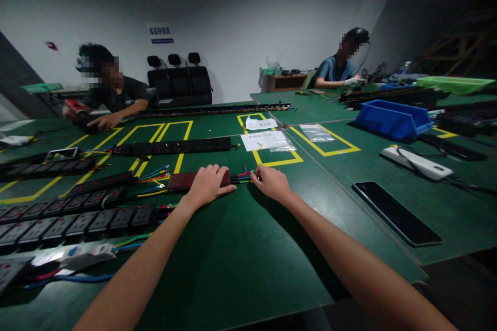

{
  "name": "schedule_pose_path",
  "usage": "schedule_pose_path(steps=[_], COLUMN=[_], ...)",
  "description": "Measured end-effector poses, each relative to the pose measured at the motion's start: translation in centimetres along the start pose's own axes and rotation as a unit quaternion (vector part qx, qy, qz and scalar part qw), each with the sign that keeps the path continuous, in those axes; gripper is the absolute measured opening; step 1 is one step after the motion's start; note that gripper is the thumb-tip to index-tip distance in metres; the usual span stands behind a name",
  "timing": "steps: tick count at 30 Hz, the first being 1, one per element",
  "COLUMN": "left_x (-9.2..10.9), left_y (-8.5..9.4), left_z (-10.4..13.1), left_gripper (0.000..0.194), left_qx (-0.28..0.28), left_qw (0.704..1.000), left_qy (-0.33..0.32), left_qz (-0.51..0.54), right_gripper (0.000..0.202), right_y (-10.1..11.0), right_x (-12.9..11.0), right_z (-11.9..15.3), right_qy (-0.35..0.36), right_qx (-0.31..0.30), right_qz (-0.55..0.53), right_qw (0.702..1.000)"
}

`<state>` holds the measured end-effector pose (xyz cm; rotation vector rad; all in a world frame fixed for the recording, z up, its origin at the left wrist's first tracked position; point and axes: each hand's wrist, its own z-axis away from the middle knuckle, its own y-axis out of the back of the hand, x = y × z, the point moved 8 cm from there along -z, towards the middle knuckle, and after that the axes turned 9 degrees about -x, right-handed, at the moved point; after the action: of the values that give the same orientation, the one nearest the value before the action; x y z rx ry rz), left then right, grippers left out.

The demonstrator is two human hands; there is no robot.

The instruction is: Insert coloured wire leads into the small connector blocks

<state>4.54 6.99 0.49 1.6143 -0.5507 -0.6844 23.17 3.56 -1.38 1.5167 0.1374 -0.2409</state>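
My left hand (209,184) lies over a short dark red socket block (181,181), its fingers curled across the far side and its thumb along the near edge. Out of the block's right end comes a bundle of coloured wires (243,178), red, blue, green and black among them. The ends of that bundle are pinched in my right hand (271,182), which is closed; the fingertips partly hide them. Left of the block, loose wires with ring terminals (161,186) fan out from a black socket strip (103,182).
Several black socket strips (73,225) fill the table's left side. Another strip (174,146) lies farther back, near paper labels (264,140). To the right are a phone (396,212), a white power strip (417,162) and a blue bin (392,120). Two co-workers (116,93) (337,70) sit across.
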Motion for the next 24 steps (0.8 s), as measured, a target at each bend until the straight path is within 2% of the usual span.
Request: schedule_pose_path(steps=[24], left_x=[0.00], left_y=[0.01], left_z=[-0.02], left_gripper=[0.070], left_qx=[0.000], left_qw=[1.000], left_qy=[0.001], left_qz=[0.006], right_gripper=[0.030], right_y=[-0.15], right_x=[0.05], right_z=[-0.14], right_qy=[0.004], right_qx=[-0.004], right_qz=[-0.004], right_qw=[1.000])
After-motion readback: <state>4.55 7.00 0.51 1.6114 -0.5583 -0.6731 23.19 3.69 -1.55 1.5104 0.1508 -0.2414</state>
